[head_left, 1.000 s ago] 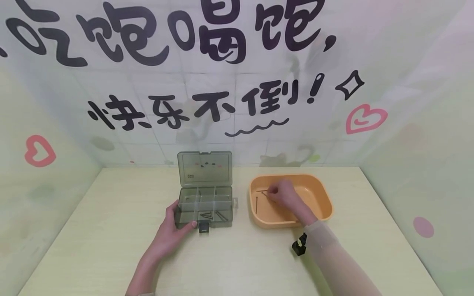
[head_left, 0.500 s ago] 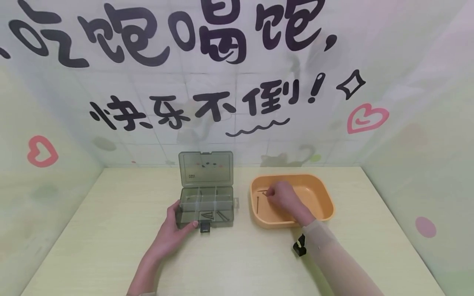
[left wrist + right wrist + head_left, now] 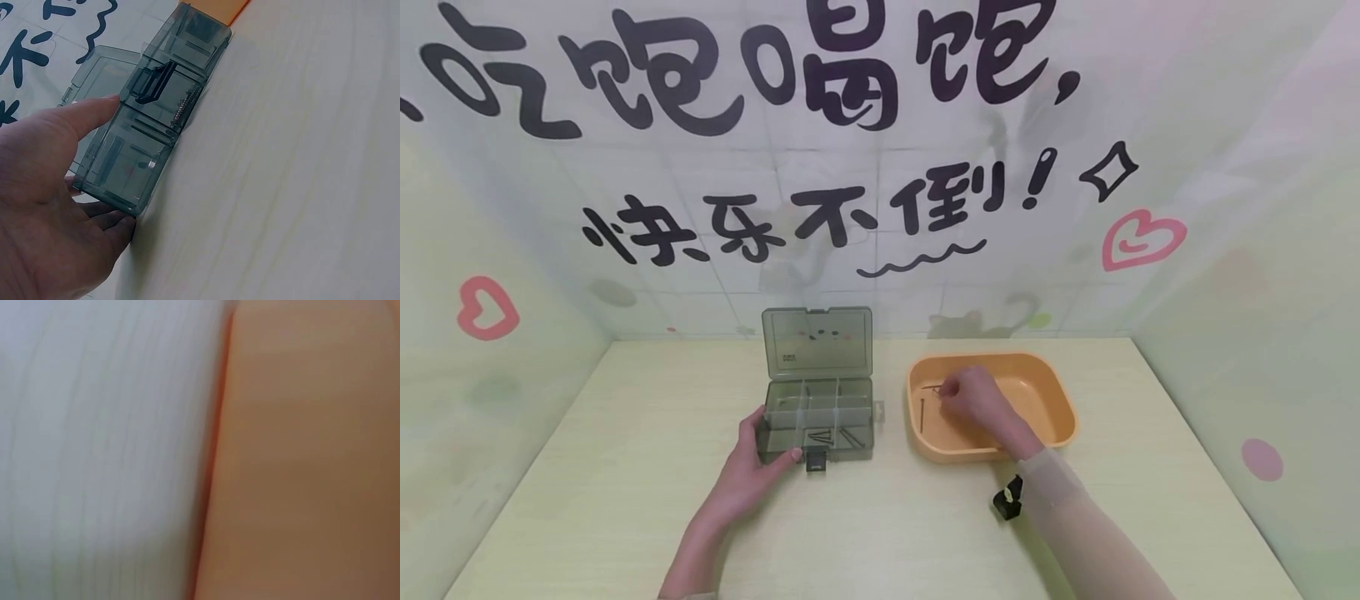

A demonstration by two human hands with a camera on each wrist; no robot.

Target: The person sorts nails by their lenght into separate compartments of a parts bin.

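Hardly anything has shifted since the earlier frame: the counter [image 3: 880,542] bears an orange tray [image 3: 1039,404] beside an open grey compartment box [image 3: 817,414], its left end gripped by the fingers of the left hand [image 3: 751,473], while the right hand [image 3: 976,398] bunches its fingers at screws [image 3: 922,417] in the tray, whether pinching one I cannot tell.

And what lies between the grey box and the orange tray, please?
A clear tab at the box, then bare tabletop; the head view shows this.

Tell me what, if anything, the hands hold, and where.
Left hand: the compartment box, by its left front corner. Right hand: whether it pinches a screw cannot be told.
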